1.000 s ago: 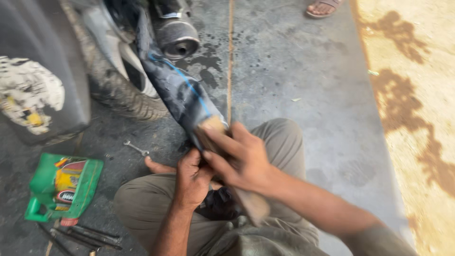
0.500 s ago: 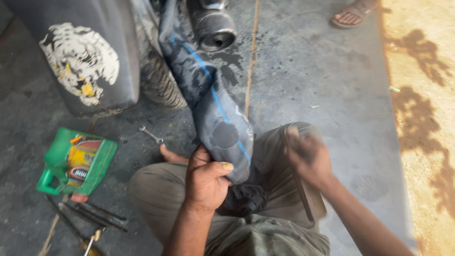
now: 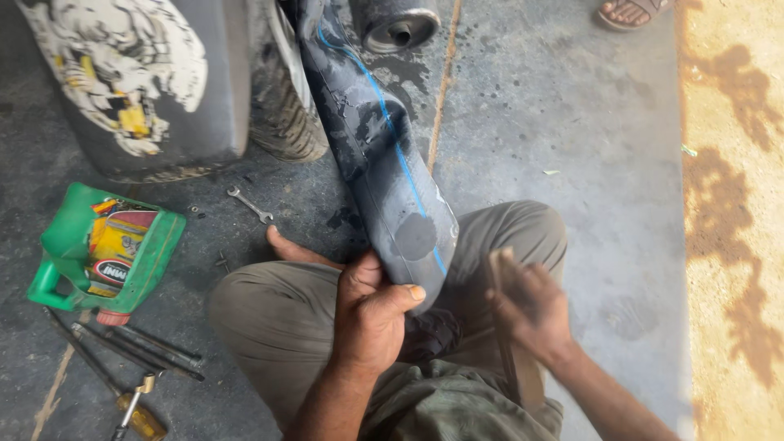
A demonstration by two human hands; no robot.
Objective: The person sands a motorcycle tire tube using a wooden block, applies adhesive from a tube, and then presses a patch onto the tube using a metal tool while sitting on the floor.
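Grey concrete floor point(image 3: 555, 122) bearing green jug point(image 3: 106, 249), spanner point(image 3: 249, 204), tyre levers point(image 3: 131, 347).

The black rubber inner tube with a thin blue stripe point(image 3: 384, 180) slants upward from the left hand point(image 3: 371, 314), a round grey patch point(image 3: 416, 237) just above its thumb.

Seen from above, seated cross-legged on a grey concrete floor point(image 3: 572, 147). Left hand point(image 3: 371, 314) clamped around the lower end of a dark inner tube point(image 3: 384, 163) with a blue stripe and a round grey patch point(image 3: 416, 236), thumb lying across the tube's edge. Right hand point(image 3: 535, 310) closed around a flat wooden-looking stick point(image 3: 513, 327), just beside the tube, blurred. Tube rising toward a tyre point(image 3: 286, 122) and an exhaust pipe point(image 3: 392, 20). Left of the knee, a green plastic jug point(image 3: 102, 249) lying on its side, a small spanner point(image 3: 249, 204), long metal tools point(image 3: 131, 347). Sandalled foot point(image 3: 629, 12) of another person at the top edge.
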